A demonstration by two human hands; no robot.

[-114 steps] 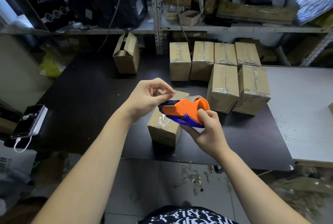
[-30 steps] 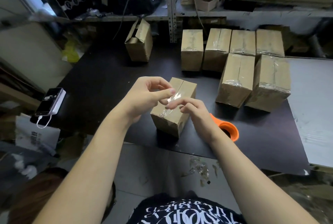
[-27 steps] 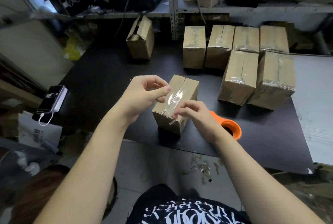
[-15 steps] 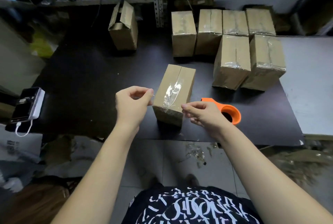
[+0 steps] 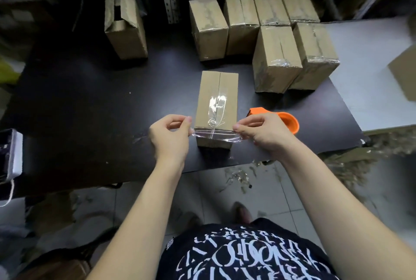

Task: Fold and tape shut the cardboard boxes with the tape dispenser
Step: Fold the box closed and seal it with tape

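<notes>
Both the left hand (image 5: 170,135) and the right hand (image 5: 263,132) pinch a clear tape strip (image 5: 215,134) across the near edge of the cardboard box (image 5: 217,104) on the counter (image 5: 90,99), the orange tape dispenser (image 5: 287,119) just right.

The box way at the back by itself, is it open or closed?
Open. The lone cardboard box at the back left has its top flaps standing up with a dark gap between them, unlike the taped boxes nearby.

Black table (image 5: 74,99): near box (image 5: 217,99), orange dispenser (image 5: 286,119), six taped boxes (image 5: 276,58), open box (image 5: 126,29), possibly phone (image 5: 11,153).
</notes>
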